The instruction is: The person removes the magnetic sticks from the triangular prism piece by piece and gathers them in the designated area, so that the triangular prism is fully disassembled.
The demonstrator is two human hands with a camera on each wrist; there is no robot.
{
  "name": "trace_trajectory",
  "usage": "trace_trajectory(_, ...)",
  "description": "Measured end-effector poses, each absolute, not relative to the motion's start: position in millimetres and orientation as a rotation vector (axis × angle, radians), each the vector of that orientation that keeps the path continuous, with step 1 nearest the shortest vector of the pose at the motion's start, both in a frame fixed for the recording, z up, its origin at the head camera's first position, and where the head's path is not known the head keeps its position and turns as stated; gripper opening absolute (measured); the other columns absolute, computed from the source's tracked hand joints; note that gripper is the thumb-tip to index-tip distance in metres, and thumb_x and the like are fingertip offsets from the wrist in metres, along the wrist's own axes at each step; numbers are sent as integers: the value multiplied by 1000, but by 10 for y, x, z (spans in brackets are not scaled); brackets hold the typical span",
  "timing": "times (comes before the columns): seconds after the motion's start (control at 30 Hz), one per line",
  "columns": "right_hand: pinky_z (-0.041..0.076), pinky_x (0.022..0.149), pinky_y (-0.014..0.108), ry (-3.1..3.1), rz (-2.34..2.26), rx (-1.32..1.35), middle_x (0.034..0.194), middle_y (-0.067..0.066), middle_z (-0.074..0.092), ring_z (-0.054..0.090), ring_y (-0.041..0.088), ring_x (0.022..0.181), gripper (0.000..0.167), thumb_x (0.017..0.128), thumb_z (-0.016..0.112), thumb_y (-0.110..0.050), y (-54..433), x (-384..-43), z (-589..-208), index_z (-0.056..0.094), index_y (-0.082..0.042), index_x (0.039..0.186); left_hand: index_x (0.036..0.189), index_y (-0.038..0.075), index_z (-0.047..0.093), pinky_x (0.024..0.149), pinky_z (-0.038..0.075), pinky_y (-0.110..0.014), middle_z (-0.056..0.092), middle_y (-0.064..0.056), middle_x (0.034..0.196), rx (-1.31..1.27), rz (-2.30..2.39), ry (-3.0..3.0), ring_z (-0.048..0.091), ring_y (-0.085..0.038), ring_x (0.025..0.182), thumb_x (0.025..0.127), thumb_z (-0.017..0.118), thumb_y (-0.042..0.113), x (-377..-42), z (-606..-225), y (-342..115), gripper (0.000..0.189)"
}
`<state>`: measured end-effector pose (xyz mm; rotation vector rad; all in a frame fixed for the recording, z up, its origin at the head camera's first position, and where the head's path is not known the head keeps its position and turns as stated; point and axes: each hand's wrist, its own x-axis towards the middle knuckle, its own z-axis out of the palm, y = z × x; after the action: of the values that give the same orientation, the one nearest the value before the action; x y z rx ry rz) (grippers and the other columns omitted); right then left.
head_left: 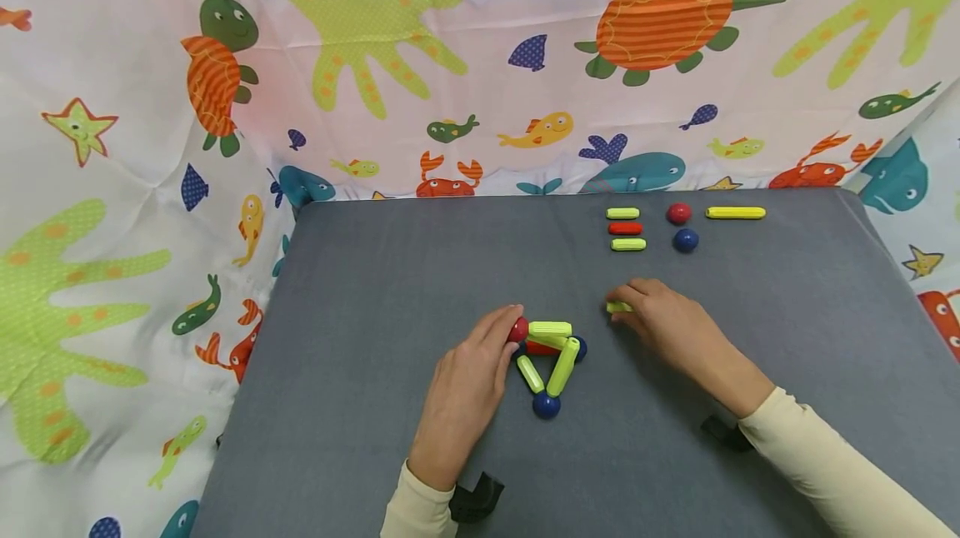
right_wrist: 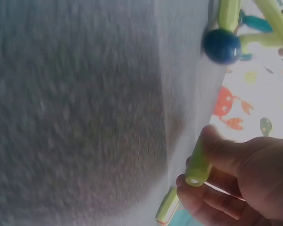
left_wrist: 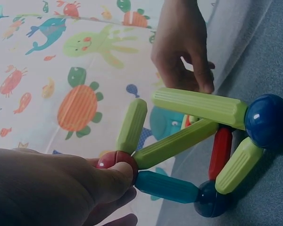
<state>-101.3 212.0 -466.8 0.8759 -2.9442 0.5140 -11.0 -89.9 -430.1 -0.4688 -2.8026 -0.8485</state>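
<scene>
My left hand point(head_left: 465, 388) pinches a red ball point(left_wrist: 118, 162) at the top of a small frame built from sticks and balls. Lime-green sticks point(left_wrist: 198, 104), a red stick point(left_wrist: 220, 153) and a teal stick point(left_wrist: 167, 187) join blue balls point(head_left: 547, 405) at the frame's lower corners. One short lime stick point(left_wrist: 133, 125) juts out from the red ball with its far end free. To the right of the frame, my right hand point(head_left: 675, 330) holds a short lime-green stick point(right_wrist: 199, 165) between thumb and fingers, low over the grey table.
Toward the back right of the grey table point(head_left: 375, 288) lie two short lime sticks point(head_left: 628, 245), with a short red stick point(head_left: 625, 228) between them. Beside them are a red ball point(head_left: 678, 213), a blue ball point(head_left: 686, 240) and a long yellow stick point(head_left: 735, 212). A sea-animal cloth point(head_left: 450, 55) hangs behind.
</scene>
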Motion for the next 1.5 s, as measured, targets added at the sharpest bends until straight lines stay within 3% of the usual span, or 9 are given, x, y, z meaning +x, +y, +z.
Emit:
trace_trajectory(0.2, 61, 82, 52, -2997, 480, 822, 107, 12, 71, 68, 30, 99, 30, 92, 81, -2, 2204, -1143, -4657, 73, -3, 122, 149, 17, 60, 85, 63, -38, 62, 0, 147, -478, -853, -2801, 76, -22, 104, 102, 72, 12, -109, -4304, -892, 50)
trace_trajectory(0.77, 60, 74, 55, -2956, 449, 756, 105, 16, 67, 68, 32, 86, 27, 91, 81, -1, 2359, -1618, -4708, 72, -1, 117, 150, 19, 60, 84, 63, -38, 62, 2, 147, -477, -857, -2792, 76, -21, 105, 100, 75, 10, -107, -4312, -889, 53)
trace_trajectory(1.23, 58, 69, 54, -2934, 382, 762, 107, 14, 71, 69, 31, 84, 26, 90, 84, -5, 2332, -1719, -4742, 73, -3, 114, 148, 18, 61, 83, 63, -39, 63, 1, 146, -479, -890, -2771, 75, -21, 108, 101, 74, 10, -98, -4334, -895, 50)
trace_trajectory(1.5, 56, 78, 56, -2911, 317, 784, 113, 17, 73, 69, 35, 93, 32, 87, 87, -7, 2304, -1694, -4704, 74, -3, 116, 149, 19, 60, 83, 63, -38, 63, 1, 146, -472, -881, -2773, 75, -21, 107, 100, 74, 9, -102, -4346, -912, 52)
